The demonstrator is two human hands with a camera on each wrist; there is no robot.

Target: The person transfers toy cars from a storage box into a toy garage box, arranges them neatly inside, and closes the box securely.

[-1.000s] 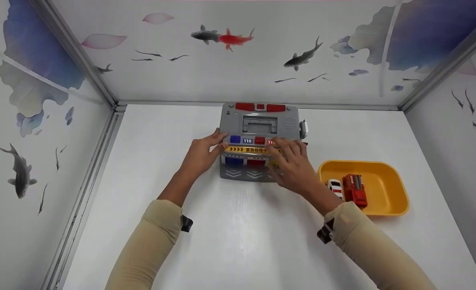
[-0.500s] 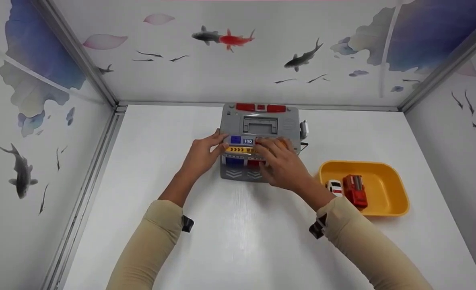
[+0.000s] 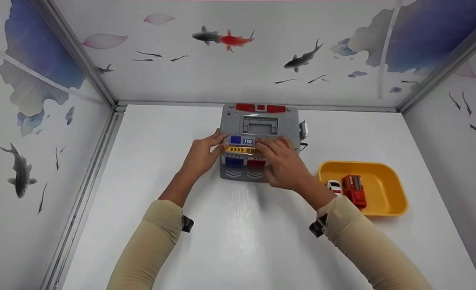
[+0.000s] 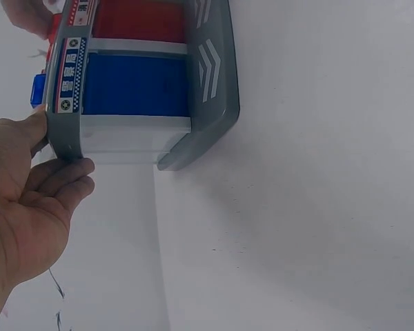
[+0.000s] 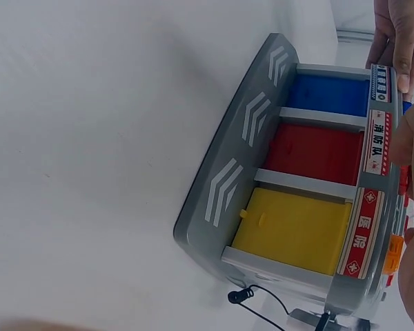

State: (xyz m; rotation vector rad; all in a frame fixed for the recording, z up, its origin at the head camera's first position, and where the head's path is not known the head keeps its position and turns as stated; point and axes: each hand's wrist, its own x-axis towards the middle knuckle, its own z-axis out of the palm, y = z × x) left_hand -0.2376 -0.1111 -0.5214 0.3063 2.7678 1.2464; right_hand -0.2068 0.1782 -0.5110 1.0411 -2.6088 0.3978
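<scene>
A grey toy station [image 3: 233, 121] stands at the back of the white table, with blue, red and yellow doors; the yellow door [image 5: 290, 231] is down in the right wrist view. My left hand [image 3: 200, 156] grips its left front edge, and in the left wrist view the left hand [image 4: 27, 200] has its thumb and fingers around the corner. My right hand [image 3: 286, 167] lies over the front button row, bent fingers touching around the red button, hiding part of the row and the lower right front. An orange button [image 5: 393, 255] shows beside this hand.
At the right stands a yellow tray [image 3: 386, 189] holding a white toy car [image 3: 334, 186] and a red toy truck [image 3: 354, 191]. Keys or a similar piece on a black cord [image 5: 241, 295] hang at the station's side. Printed walls enclose the table at the back and sides.
My right hand has shifted left along the button row, from the right-hand end to the red button. My left hand keeps its hold, and the station stays in place.
</scene>
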